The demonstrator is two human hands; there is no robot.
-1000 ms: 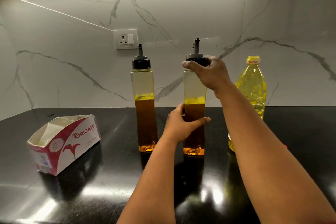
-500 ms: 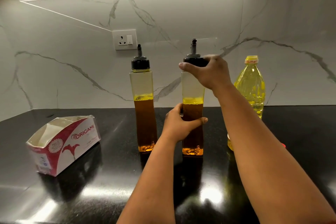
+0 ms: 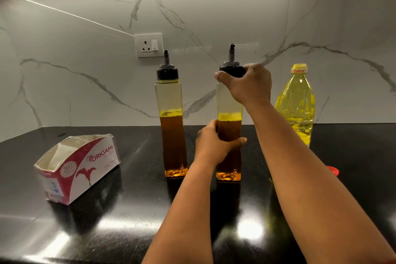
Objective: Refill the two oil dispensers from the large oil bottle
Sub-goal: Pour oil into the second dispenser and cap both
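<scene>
Two tall square clear dispensers with black spout caps stand on the black counter, each a bit over half full of amber oil. My left hand [image 3: 214,142] grips the body of the right dispenser [image 3: 228,109] around its middle. My right hand [image 3: 249,84] holds that dispenser's black cap [image 3: 230,69] from the right side. The left dispenser [image 3: 171,118] stands untouched beside it. The large yellow oil bottle [image 3: 296,103] stands upright behind my right forearm, its mouth open at the top; my arm hides its lower part.
An opened red-and-white Origami tissue box [image 3: 79,165] lies at the left on the counter [image 3: 128,210]. A small red cap [image 3: 333,170] lies at the right, past my right forearm. A wall socket [image 3: 149,45] sits on the marble backsplash behind the dispensers.
My right hand has turned a little on the cap, and the spout now points slightly differently. The left hand keeps its hold on the dispenser body. Nothing else moved.
</scene>
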